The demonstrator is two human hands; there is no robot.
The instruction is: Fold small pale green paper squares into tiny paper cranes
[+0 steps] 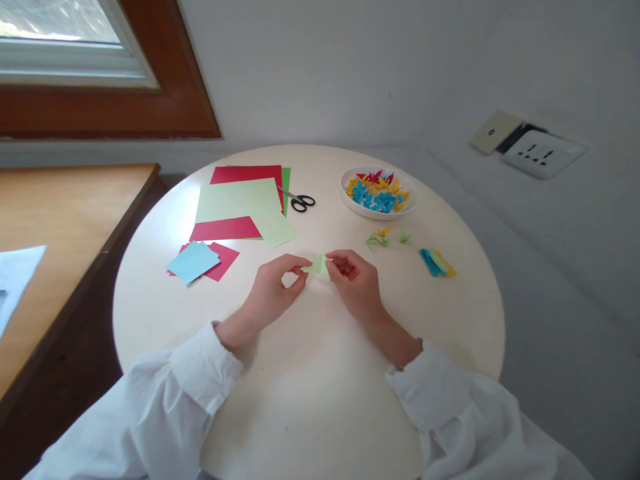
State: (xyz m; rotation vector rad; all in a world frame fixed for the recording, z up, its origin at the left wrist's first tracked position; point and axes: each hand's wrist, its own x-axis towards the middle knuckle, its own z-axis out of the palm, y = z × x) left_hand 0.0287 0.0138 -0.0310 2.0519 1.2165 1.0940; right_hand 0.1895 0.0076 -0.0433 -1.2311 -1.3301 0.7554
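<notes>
A small piece of light green paper (319, 265) with a crease down its middle is held between my two hands, just above the white round table (310, 400). My left hand (275, 287) pinches its left edge between thumb and fingers. On the opposite edge, my right hand (356, 283) grips it the same way, with the other fingers curled in. Beyond the right hand lie small folded green paper pieces (379, 240) with a yellow one among them, and a single green one (405, 237) apart.
Red and green sheets (240, 200) lie at the back left with black-handled scissors (301, 202). Blue and pink paper squares (197, 262) are nearer. A white bowl (377, 215) holds many colourful folded papers. Blue and yellow strips (437, 263) lie right. A wooden desk (75, 220) stands left.
</notes>
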